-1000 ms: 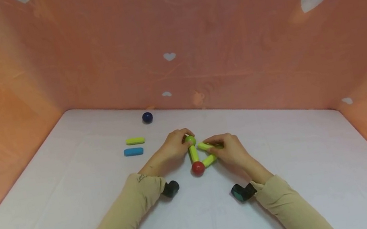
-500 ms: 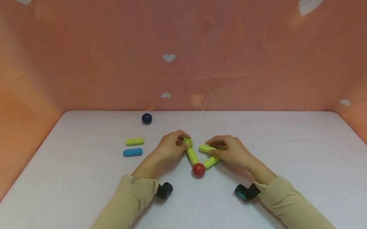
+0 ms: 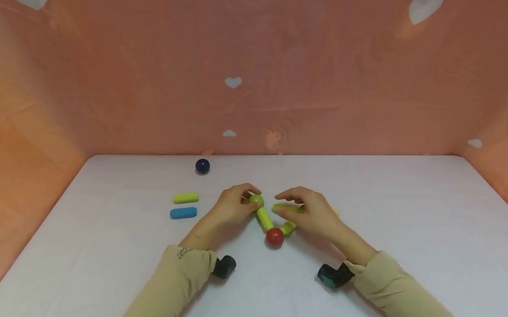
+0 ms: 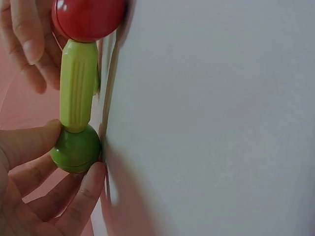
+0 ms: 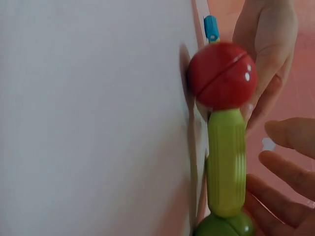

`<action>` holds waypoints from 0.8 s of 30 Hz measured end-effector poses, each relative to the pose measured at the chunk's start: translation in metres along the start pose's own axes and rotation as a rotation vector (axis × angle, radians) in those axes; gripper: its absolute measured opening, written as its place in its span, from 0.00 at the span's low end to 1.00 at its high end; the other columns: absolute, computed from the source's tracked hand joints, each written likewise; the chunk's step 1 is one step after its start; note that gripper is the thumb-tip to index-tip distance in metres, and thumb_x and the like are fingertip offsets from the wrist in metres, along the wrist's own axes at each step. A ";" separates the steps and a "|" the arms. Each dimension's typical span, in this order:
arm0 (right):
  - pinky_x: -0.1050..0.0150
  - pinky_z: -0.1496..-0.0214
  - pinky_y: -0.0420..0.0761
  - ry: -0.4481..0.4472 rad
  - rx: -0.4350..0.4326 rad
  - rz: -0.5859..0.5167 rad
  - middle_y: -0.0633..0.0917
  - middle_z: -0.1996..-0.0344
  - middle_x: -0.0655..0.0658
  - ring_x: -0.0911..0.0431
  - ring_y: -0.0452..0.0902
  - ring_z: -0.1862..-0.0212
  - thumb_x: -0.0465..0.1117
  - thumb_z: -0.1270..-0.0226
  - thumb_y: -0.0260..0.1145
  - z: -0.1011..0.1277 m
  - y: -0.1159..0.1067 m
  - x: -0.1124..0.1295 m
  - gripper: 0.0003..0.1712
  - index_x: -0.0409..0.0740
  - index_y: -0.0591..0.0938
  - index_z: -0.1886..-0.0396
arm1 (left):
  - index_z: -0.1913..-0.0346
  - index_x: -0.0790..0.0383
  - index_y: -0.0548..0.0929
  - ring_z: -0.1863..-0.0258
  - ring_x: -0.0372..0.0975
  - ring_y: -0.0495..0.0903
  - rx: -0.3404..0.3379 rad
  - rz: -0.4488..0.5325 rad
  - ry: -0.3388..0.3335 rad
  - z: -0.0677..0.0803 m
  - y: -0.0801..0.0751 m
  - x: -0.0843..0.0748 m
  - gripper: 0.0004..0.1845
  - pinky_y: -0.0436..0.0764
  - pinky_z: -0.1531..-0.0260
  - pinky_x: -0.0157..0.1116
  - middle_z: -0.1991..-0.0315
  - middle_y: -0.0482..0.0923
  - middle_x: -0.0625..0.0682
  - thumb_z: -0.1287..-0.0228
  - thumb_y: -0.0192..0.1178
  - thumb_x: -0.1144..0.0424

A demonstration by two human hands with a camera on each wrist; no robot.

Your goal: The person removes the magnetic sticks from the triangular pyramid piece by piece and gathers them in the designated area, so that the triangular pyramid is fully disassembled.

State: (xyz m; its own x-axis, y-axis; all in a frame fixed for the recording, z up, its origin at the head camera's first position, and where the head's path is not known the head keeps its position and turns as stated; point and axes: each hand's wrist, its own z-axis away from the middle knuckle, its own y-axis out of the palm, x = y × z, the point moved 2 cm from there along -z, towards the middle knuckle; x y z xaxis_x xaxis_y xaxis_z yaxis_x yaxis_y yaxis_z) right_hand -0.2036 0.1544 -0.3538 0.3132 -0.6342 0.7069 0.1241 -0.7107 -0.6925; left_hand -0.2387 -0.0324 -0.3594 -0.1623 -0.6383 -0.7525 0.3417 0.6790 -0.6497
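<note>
My left hand (image 3: 231, 206) pinches a green ball (image 4: 75, 150) between thumb and fingers. A yellow-green magnetic rod (image 4: 78, 88) joins that ball to a red ball (image 3: 275, 237) resting on the table. From the red ball a second yellow-green rod (image 5: 226, 164) runs to another green ball (image 5: 224, 227), cut off at the right wrist view's bottom edge. My right hand (image 3: 312, 213) hovers over this side with its fingers spread and holding nothing. A further yellow-green rod (image 3: 287, 208) shows between its thumb and index finger, partly hidden by the hand.
Left of the hands lie a loose yellow-green rod (image 3: 186, 198) and a blue rod (image 3: 183, 213). A dark blue ball (image 3: 202, 166) sits near the back edge of the white table (image 3: 136, 185). Orange cloth with hearts (image 3: 144, 87) rises behind. A yellow bit (image 3: 336, 212) peeks out behind the right hand.
My left hand has drawn the green ball leftward, tilting its rod and widening the gap to the right-hand rod. The right hand has let go of its rod and spread its fingers.
</note>
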 end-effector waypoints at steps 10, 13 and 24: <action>0.55 0.49 0.80 0.041 0.050 -0.065 0.85 0.56 0.44 0.51 0.82 0.54 0.43 0.40 0.71 0.003 0.012 0.007 0.20 0.40 0.82 0.49 | 0.47 0.64 0.80 0.53 0.47 0.77 -0.001 -0.006 0.035 0.003 0.001 0.004 0.14 0.76 0.48 0.44 0.51 0.80 0.59 0.33 0.58 0.63; 0.55 0.49 0.81 0.028 0.065 -0.051 0.86 0.57 0.44 0.52 0.82 0.55 0.44 0.41 0.71 0.004 0.014 0.007 0.20 0.40 0.82 0.50 | 0.49 0.65 0.81 0.54 0.47 0.77 -0.015 -0.012 0.031 0.004 0.001 0.005 0.14 0.76 0.50 0.44 0.53 0.81 0.59 0.33 0.58 0.61; 0.64 0.59 0.80 -0.013 0.085 0.044 0.86 0.67 0.46 0.57 0.81 0.64 0.42 0.44 0.73 0.000 0.019 0.013 0.19 0.39 0.83 0.53 | 0.50 0.65 0.81 0.57 0.45 0.77 -0.039 -0.010 0.004 0.004 -0.002 0.003 0.14 0.77 0.54 0.42 0.56 0.81 0.59 0.32 0.58 0.59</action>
State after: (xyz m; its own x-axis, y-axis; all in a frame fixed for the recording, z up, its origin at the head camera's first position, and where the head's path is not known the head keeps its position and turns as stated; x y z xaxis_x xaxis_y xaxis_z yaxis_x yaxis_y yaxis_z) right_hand -0.1971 0.1327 -0.3577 0.3319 -0.6598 0.6742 0.1889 -0.6537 -0.7328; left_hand -0.2359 -0.0368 -0.3601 -0.1697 -0.6438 -0.7462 0.3035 0.6862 -0.6611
